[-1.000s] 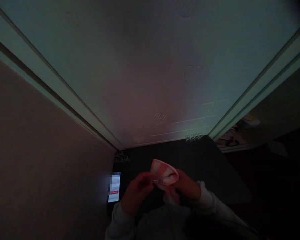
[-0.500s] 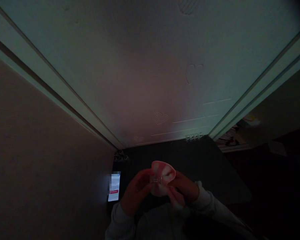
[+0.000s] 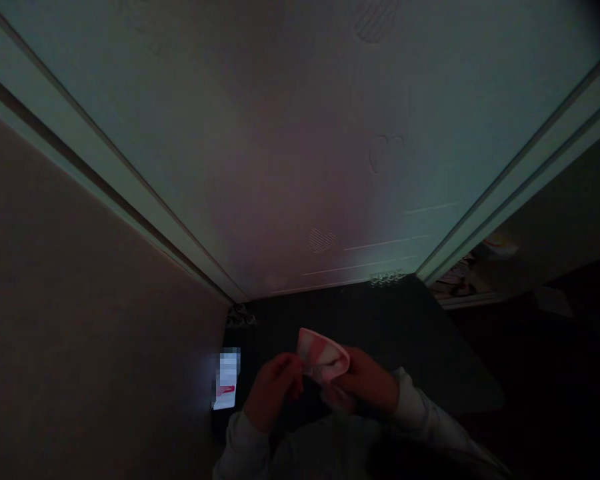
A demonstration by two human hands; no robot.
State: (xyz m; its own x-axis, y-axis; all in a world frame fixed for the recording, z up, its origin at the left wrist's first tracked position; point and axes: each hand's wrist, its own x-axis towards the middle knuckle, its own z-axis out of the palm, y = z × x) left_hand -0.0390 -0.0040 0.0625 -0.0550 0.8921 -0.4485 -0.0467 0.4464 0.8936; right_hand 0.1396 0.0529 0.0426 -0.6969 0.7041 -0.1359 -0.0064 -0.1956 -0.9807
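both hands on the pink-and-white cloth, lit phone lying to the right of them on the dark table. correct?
Wrong on one point: the lit phone lies to the left of the hands, not the right, as the head view shows. The left hand and right hand do both hold the pink-and-white cloth over the dark table.

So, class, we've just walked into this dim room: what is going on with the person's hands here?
A person holds a small pink-and-white piece of cloth up in both hands over a dark table. The right hand grips it from the right side, while the left hand pinches its left edge. A lit phone lies at the table's left edge. The room is too dark to tell exactly what the cloth is.
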